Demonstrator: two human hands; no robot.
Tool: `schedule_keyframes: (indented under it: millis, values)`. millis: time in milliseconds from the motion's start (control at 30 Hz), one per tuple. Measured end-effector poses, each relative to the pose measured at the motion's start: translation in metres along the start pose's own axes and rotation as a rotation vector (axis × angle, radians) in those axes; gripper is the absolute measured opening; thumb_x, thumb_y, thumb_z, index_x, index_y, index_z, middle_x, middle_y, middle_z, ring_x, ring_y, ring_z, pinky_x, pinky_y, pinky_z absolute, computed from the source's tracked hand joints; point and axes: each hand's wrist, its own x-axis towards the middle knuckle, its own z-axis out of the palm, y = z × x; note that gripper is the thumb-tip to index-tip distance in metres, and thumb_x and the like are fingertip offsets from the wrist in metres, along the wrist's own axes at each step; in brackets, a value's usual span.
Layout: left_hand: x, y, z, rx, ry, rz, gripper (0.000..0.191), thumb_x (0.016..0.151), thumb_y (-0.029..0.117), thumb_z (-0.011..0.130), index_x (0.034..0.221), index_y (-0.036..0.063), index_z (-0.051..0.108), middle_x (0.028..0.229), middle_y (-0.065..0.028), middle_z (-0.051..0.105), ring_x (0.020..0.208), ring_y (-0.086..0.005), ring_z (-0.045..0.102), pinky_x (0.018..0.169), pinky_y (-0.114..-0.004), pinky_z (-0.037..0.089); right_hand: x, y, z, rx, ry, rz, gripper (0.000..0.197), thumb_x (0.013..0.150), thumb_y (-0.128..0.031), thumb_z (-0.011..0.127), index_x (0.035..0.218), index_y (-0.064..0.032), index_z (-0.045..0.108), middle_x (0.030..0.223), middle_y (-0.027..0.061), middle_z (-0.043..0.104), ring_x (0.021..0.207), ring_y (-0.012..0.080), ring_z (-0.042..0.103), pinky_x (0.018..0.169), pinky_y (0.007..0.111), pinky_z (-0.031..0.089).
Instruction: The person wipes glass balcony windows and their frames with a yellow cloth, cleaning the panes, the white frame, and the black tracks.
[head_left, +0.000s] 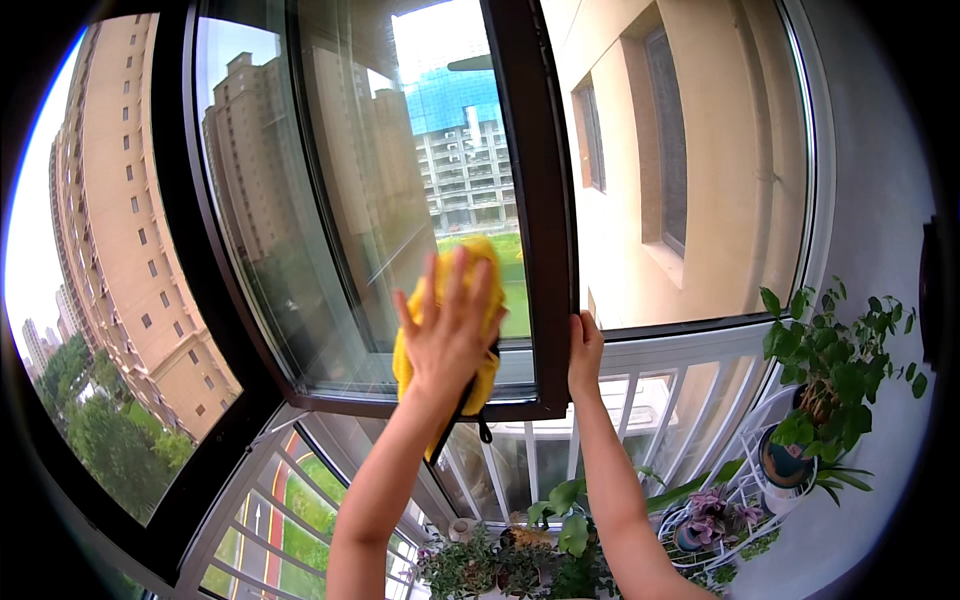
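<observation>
A yellow cleaning cloth (409, 367) with a dark edge and a small black loop lies against the glass pane (360, 187) of a window sash that stands swung inward. My left hand (450, 322) presses flat on the cloth, fingers spread, near the pane's lower part. My right hand (586, 349) grips the outer edge of the dark sash frame (551, 300) near its lower corner; the fingers behind the edge are partly hidden. The pane shows reflections of buildings.
White railings (679, 405) run below the window. Several potted plants (517, 562) stand at the bottom. At the right, a white wire plant stand (750, 442) holds a leafy plant in a pot (784, 457) beside the wall.
</observation>
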Motion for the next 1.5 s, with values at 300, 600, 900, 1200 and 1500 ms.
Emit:
schedule_keyframes:
  millis: [300,600,900,1200,1500]
  values:
    - [0.073,0.024,0.003,-0.287,0.11,-0.107,0.059,0.092,0.029,0.067,0.145,0.0065,0.054,0.148,-0.0112,0.047,0.144,-0.0346,0.037,0.117,-0.05,0.033,0.007,0.008,-0.002,0.025,-0.104,0.098,0.023,0.103,-0.024,0.056,0.101,-0.0021,0.06,0.081,0.0037,0.058,0.078,0.0111,0.052,0.069,0.028,0.043]
    - [0.11,-0.035,-0.003,-0.076,0.09,0.173,0.055,0.086,0.019,0.073,0.139,0.013,0.059,0.147,-0.0085,0.052,0.138,-0.033,0.046,0.116,-0.053,0.034,0.039,-0.067,0.035,-0.249,-0.004,-0.361,0.06,0.11,-0.041,0.034,0.156,-0.0016,0.034,0.12,0.018,0.055,0.108,0.0304,0.056,0.096,0.041,0.044]
    - [0.126,0.003,-0.002,-0.251,0.132,0.453,0.061,0.084,0.032,0.075,0.14,0.0148,0.059,0.148,-0.0059,0.055,0.141,-0.0324,0.047,0.117,-0.049,0.037,0.036,-0.072,0.035,-0.242,0.004,-0.401,0.053,0.11,-0.03,0.038,0.15,0.0049,0.04,0.113,0.0194,0.055,0.105,0.0309,0.056,0.094,0.04,0.044]
    - [0.153,-0.145,0.014,0.05,0.305,-0.323,0.048,0.102,0.036,0.056,0.146,0.016,0.054,0.15,-0.0074,0.05,0.138,-0.0304,0.042,0.115,-0.046,0.031,0.033,-0.068,0.039,-0.271,0.046,-0.429,0.053,0.111,-0.032,0.038,0.15,0.003,0.042,0.109,0.0157,0.056,0.097,0.0255,0.056,0.089,0.037,0.046]
    - [0.143,-0.06,0.004,-0.234,0.266,-0.134,0.071,0.084,0.032,0.067,0.147,0.0102,0.043,0.14,-0.0185,0.048,0.13,-0.0371,0.043,0.104,-0.051,0.034,0.034,-0.105,0.078,-0.817,0.305,-0.725,0.053,0.098,-0.012,0.054,0.151,-0.0075,0.047,0.158,0.0191,0.037,0.146,0.0356,0.032,0.111,0.05,0.028]
